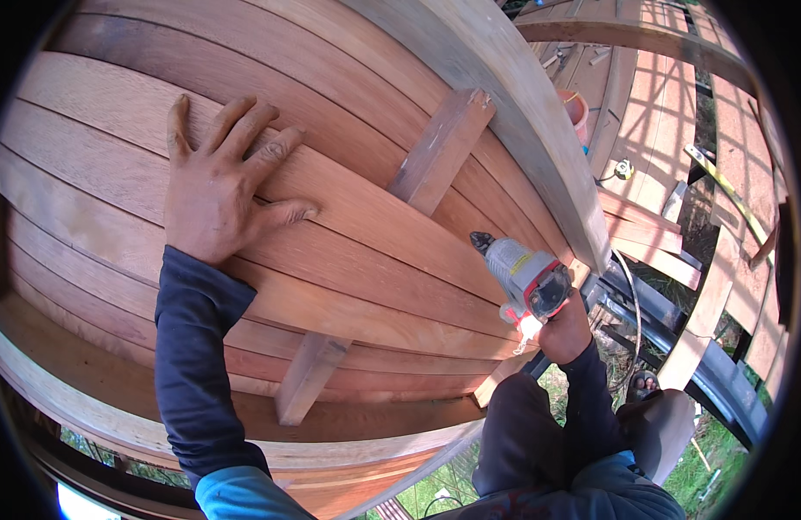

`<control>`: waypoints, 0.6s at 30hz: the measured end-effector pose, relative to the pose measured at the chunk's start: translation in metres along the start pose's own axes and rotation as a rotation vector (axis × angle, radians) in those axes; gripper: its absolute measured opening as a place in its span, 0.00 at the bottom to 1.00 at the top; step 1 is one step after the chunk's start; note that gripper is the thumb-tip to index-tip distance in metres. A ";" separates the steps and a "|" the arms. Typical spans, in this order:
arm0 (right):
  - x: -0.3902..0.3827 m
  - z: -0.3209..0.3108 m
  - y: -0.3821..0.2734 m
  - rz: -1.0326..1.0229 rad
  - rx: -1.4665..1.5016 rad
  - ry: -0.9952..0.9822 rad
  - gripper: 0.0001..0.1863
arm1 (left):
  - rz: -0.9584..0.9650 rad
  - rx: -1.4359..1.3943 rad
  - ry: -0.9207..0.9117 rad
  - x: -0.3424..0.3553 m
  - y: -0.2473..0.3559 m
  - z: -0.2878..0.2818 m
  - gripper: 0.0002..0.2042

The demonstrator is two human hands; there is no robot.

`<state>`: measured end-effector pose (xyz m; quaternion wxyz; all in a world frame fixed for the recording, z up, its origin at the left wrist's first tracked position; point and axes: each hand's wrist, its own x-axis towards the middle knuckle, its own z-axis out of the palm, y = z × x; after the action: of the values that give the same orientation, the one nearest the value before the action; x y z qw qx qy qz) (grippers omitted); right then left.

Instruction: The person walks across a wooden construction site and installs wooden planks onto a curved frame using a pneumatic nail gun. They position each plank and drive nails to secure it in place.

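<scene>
My left hand (217, 192) lies palm down, fingers spread, on a panel of reddish wooden boards (357, 234) fitted side by side. In my right hand (567, 333) is a grey and red power drill (520, 267), gripped low on its body. Its black front end points up and left, close over the boards' edge. Parts of my right fingers are hidden behind the tool. A short wooden block (442, 152) sticks out from under the panel above the drill, and another block (312, 377) shows below the panel.
A thick grey beam (530, 113) curves along the panel's right side. Beyond it are a reddish bucket (576, 113), a tape measure (624, 169), a yellow level (726, 192) and loose planks (647, 247). Metal beams (713, 381) with gaps lie at right. A cord (636, 321) hangs near my knee.
</scene>
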<state>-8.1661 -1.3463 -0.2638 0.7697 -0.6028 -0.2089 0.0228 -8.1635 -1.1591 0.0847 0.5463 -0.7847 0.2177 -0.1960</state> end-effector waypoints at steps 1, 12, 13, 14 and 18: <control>0.000 0.001 0.001 -0.012 -0.027 -0.006 0.15 | 0.001 0.005 0.002 0.000 -0.001 -0.001 0.34; 0.001 0.011 -0.042 -0.131 0.073 -0.214 0.13 | 0.009 -0.010 0.003 -0.001 -0.001 0.000 0.34; 0.002 0.016 -0.045 -0.150 0.076 -0.186 0.15 | 0.011 -0.013 0.001 -0.002 -0.002 0.000 0.34; 0.003 0.021 -0.047 -0.170 0.079 -0.159 0.16 | 0.012 -0.008 -0.002 -0.002 -0.002 0.000 0.34; 0.008 0.037 -0.030 -0.062 0.341 -0.112 0.20 | 0.015 0.005 0.003 -0.002 -0.002 0.002 0.34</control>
<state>-8.1783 -1.3184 -0.2269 0.8482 -0.4546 -0.2630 0.0680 -8.1638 -1.1562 0.0855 0.5493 -0.7813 0.2241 -0.1937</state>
